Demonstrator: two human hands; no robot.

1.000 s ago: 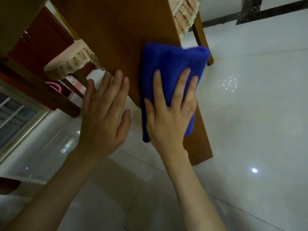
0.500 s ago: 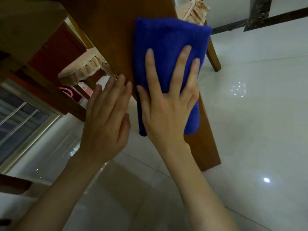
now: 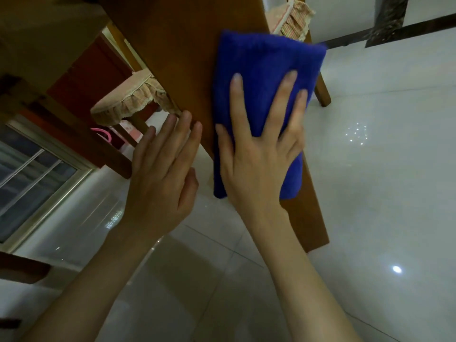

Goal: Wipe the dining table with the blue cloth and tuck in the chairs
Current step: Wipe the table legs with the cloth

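Wiping is the step in hand: the right hand (image 3: 259,154), fingers splayed flat, presses the blue cloth (image 3: 266,70) onto the worktop (image 3: 187,45) beside the open, empty left hand (image 3: 162,174), apparently at the edge; next, another stroke, chairs untucked.

Dim, bluish light; a lamp glints off the glossy floor (image 3: 396,269); fingertips slightly blurred.

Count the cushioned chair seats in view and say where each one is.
2. One frilled seat cushion shows left of the table, beneath it; another peeks out at the top, beyond the blue cloth. Others may be hidden.
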